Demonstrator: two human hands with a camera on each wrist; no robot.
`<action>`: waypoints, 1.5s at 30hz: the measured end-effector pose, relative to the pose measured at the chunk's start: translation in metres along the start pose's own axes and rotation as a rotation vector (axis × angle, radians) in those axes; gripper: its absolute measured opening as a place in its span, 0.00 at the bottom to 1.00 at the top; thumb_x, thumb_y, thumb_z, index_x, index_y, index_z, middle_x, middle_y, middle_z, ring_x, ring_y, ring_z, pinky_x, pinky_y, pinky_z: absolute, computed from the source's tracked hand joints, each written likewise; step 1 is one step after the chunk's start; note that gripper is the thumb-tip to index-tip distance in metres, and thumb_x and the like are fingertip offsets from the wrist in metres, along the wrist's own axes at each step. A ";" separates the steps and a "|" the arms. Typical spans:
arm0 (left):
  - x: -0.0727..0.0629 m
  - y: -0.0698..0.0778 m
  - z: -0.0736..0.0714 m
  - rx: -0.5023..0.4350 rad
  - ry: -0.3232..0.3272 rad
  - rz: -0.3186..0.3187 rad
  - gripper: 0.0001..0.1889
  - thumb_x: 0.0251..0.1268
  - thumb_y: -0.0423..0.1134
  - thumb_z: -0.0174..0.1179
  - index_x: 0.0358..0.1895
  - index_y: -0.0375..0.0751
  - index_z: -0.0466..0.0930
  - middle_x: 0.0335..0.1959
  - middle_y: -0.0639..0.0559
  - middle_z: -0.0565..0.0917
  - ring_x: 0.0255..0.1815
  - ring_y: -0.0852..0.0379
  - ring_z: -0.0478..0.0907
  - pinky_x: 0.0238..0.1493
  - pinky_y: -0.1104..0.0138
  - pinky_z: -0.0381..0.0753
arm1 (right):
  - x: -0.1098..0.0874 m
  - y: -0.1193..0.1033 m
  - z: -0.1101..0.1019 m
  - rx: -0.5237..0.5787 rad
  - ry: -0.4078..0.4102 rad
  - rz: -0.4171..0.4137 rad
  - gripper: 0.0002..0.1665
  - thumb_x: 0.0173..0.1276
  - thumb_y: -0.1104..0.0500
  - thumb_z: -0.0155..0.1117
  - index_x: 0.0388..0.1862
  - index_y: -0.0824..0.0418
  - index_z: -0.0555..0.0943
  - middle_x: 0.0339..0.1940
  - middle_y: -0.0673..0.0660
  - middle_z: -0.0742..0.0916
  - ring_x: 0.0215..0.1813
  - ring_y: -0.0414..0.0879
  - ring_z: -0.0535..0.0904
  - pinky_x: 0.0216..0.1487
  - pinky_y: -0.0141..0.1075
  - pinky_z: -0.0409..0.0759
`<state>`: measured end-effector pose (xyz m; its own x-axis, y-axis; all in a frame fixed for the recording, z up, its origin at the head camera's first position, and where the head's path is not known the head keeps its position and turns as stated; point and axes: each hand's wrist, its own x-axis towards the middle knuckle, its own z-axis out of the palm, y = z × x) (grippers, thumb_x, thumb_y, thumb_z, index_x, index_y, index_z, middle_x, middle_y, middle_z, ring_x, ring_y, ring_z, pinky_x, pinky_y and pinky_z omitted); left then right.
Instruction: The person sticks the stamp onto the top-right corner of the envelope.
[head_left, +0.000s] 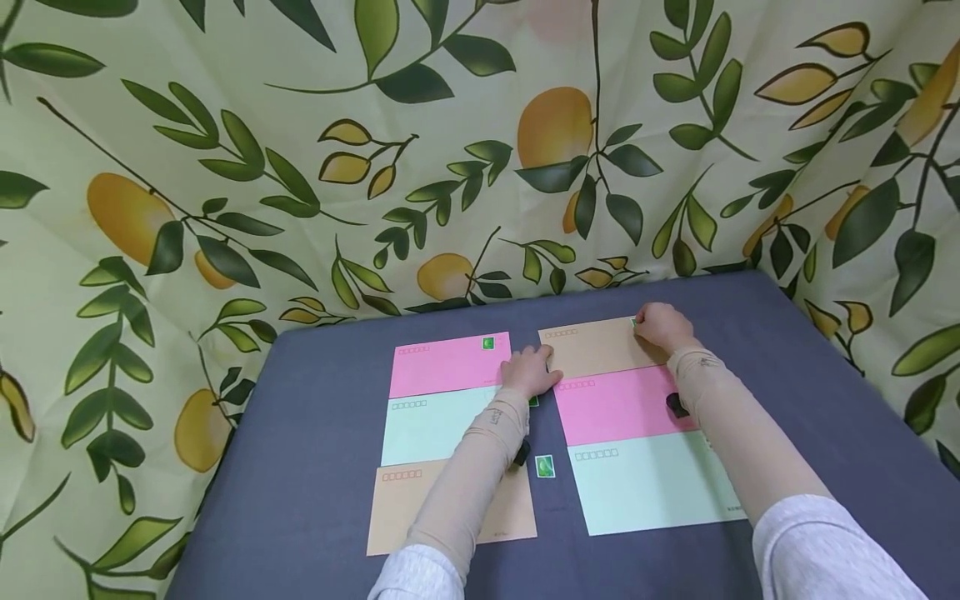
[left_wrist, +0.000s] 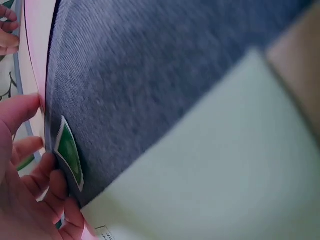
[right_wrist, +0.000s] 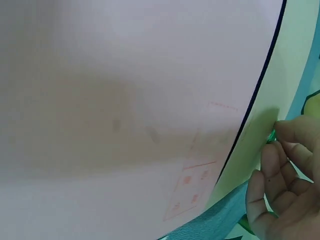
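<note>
My right hand [head_left: 666, 327] is at the top right corner of the far tan envelope [head_left: 592, 348]. Its thumb and fingertips pinch a small green stamp [right_wrist: 271, 136], mostly covered by the fingers. With loosely spread fingers, my left hand [head_left: 531, 372] touches the left edge of that tan envelope, near the corner of the pink envelope [head_left: 618, 408] below it. Close beside the left fingers, a green stamp with a white border [left_wrist: 69, 152] lies on the dark cloth. Another green stamp [head_left: 545, 466] lies nearer, between the two columns of envelopes.
On the left stand a pink envelope [head_left: 442, 368] bearing a green stamp [head_left: 488, 342], a mint envelope [head_left: 431, 425] and a tan envelope [head_left: 397, 508]. A mint envelope [head_left: 652, 487] lies front right. Leaf-patterned curtain [head_left: 450, 208] encloses the grey-blue table [head_left: 300, 467].
</note>
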<state>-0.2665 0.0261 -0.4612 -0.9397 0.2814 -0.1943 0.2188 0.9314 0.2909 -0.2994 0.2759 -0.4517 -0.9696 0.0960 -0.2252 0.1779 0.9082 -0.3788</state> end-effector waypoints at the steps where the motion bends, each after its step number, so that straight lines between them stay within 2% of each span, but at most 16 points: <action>1: 0.000 0.001 0.000 0.009 0.002 -0.002 0.27 0.63 0.54 0.54 0.65 0.56 0.68 0.60 0.51 0.75 0.58 0.50 0.72 0.56 0.53 0.69 | 0.001 -0.001 0.000 -0.015 -0.002 -0.002 0.13 0.66 0.59 0.52 0.43 0.66 0.77 0.50 0.66 0.81 0.49 0.59 0.76 0.48 0.55 0.73; 7: -0.001 0.001 0.004 0.023 0.049 0.006 0.26 0.62 0.54 0.54 0.64 0.55 0.69 0.58 0.50 0.77 0.55 0.51 0.73 0.55 0.55 0.71 | -0.001 -0.003 0.003 -0.045 0.018 -0.034 0.17 0.66 0.59 0.52 0.48 0.68 0.78 0.53 0.69 0.79 0.53 0.64 0.75 0.51 0.58 0.73; 10: -0.001 0.000 0.006 0.013 0.086 0.019 0.26 0.63 0.54 0.54 0.63 0.53 0.70 0.57 0.50 0.78 0.54 0.52 0.74 0.54 0.56 0.72 | -0.004 0.000 0.006 -0.033 0.041 -0.057 0.20 0.66 0.58 0.52 0.51 0.70 0.77 0.54 0.71 0.77 0.55 0.65 0.73 0.52 0.59 0.72; 12: -0.002 0.000 0.005 0.002 0.103 0.027 0.25 0.64 0.54 0.53 0.64 0.53 0.70 0.58 0.51 0.78 0.54 0.52 0.74 0.55 0.56 0.72 | -0.007 0.003 0.008 -0.006 0.068 -0.060 0.22 0.66 0.57 0.52 0.53 0.70 0.75 0.52 0.71 0.77 0.53 0.65 0.73 0.52 0.58 0.72; 17: -0.008 -0.003 -0.004 -0.036 0.140 0.055 0.24 0.64 0.53 0.54 0.62 0.52 0.71 0.57 0.51 0.79 0.56 0.51 0.74 0.55 0.57 0.71 | -0.014 0.007 0.009 0.092 0.181 -0.089 0.22 0.65 0.57 0.50 0.54 0.69 0.73 0.45 0.68 0.75 0.46 0.61 0.73 0.45 0.55 0.72; 21: -0.017 -0.010 -0.016 -0.061 0.158 0.083 0.23 0.64 0.53 0.54 0.61 0.51 0.73 0.56 0.50 0.79 0.56 0.50 0.75 0.54 0.56 0.71 | -0.021 0.000 0.003 0.172 0.220 -0.119 0.21 0.67 0.58 0.48 0.53 0.69 0.74 0.47 0.67 0.75 0.49 0.61 0.73 0.49 0.54 0.71; 25: -0.029 -0.021 -0.028 -0.090 0.159 0.100 0.24 0.64 0.52 0.54 0.61 0.51 0.73 0.58 0.50 0.79 0.58 0.49 0.75 0.56 0.54 0.69 | -0.029 -0.012 -0.002 0.235 0.240 -0.167 0.19 0.68 0.58 0.49 0.52 0.69 0.75 0.49 0.68 0.76 0.51 0.61 0.72 0.51 0.53 0.70; 29: -0.043 -0.035 -0.039 -0.127 0.161 0.108 0.23 0.63 0.53 0.55 0.61 0.51 0.73 0.45 0.51 0.83 0.47 0.54 0.77 0.49 0.59 0.69 | -0.037 -0.025 -0.001 0.281 0.250 -0.220 0.18 0.69 0.57 0.51 0.50 0.68 0.76 0.48 0.67 0.78 0.50 0.60 0.73 0.50 0.52 0.71; 32: -0.054 -0.047 -0.045 -0.151 0.160 0.104 0.23 0.63 0.53 0.56 0.60 0.52 0.74 0.33 0.53 0.79 0.36 0.58 0.73 0.41 0.63 0.66 | -0.044 -0.039 0.003 0.301 0.243 -0.253 0.17 0.69 0.56 0.53 0.48 0.66 0.78 0.46 0.65 0.80 0.47 0.58 0.75 0.47 0.48 0.73; 34: -0.061 -0.055 -0.047 -0.170 0.163 0.099 0.24 0.62 0.53 0.56 0.60 0.51 0.74 0.31 0.54 0.77 0.34 0.58 0.71 0.41 0.63 0.64 | -0.049 -0.049 0.006 0.318 0.231 -0.268 0.16 0.69 0.56 0.54 0.48 0.65 0.78 0.44 0.65 0.81 0.45 0.57 0.76 0.44 0.45 0.74; 38: -0.079 -0.073 -0.051 -0.202 0.184 0.076 0.23 0.61 0.52 0.58 0.59 0.50 0.75 0.29 0.54 0.75 0.32 0.58 0.69 0.44 0.60 0.64 | -0.059 -0.068 0.014 0.344 0.203 -0.310 0.15 0.68 0.56 0.56 0.46 0.65 0.79 0.42 0.63 0.82 0.42 0.54 0.77 0.41 0.39 0.74; 41: -0.095 -0.089 -0.052 -0.215 0.203 0.042 0.23 0.60 0.51 0.60 0.58 0.50 0.75 0.27 0.54 0.75 0.30 0.58 0.69 0.45 0.59 0.64 | -0.068 -0.081 0.020 0.362 0.184 -0.346 0.14 0.67 0.57 0.58 0.45 0.65 0.80 0.41 0.63 0.83 0.41 0.54 0.78 0.43 0.40 0.75; 45: -0.117 -0.115 -0.051 -0.209 0.220 -0.009 0.24 0.58 0.51 0.62 0.57 0.49 0.76 0.27 0.54 0.75 0.29 0.58 0.68 0.41 0.59 0.65 | -0.079 -0.096 0.029 0.368 0.144 -0.365 0.13 0.65 0.57 0.59 0.43 0.64 0.81 0.41 0.62 0.84 0.40 0.52 0.79 0.43 0.40 0.75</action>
<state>-0.1957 -0.1257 -0.4240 -0.9807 0.1957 0.0037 0.1733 0.8594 0.4810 -0.2350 0.1692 -0.4238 -0.9880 -0.1210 0.0959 -0.1532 0.6927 -0.7047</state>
